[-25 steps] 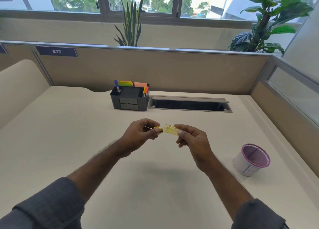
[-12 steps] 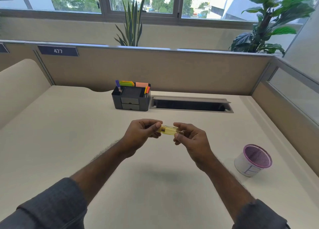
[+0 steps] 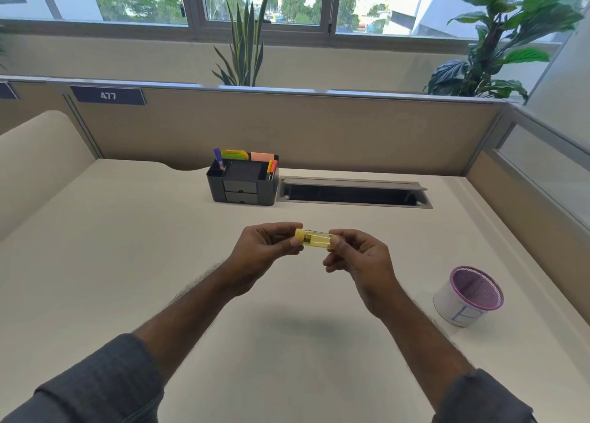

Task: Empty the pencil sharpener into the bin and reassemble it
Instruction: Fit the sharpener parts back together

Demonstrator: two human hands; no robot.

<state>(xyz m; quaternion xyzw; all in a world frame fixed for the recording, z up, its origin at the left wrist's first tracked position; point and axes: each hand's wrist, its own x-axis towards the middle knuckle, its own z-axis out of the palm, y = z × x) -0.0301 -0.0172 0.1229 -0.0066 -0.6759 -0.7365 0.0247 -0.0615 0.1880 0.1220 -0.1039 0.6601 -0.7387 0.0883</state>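
A small yellow pencil sharpener [image 3: 314,240] with a see-through case is held level above the middle of the desk. My left hand [image 3: 265,250] pinches its solid yellow left end. My right hand [image 3: 357,260] grips its transparent right end. The two parts sit pushed together as one piece. The bin [image 3: 467,296], a small white cup with a purple mesh rim, stands on the desk to the right, well apart from both hands.
A dark desk organiser [image 3: 242,181] with pens and sticky notes stands at the back centre. Beside it is an open cable slot [image 3: 352,193] in the desk. Beige partition walls [image 3: 287,129] close the desk at the back and right.
A second ago the yellow insert and the clear case were apart, one in each hand. The hands came together and the parts now sit joined.
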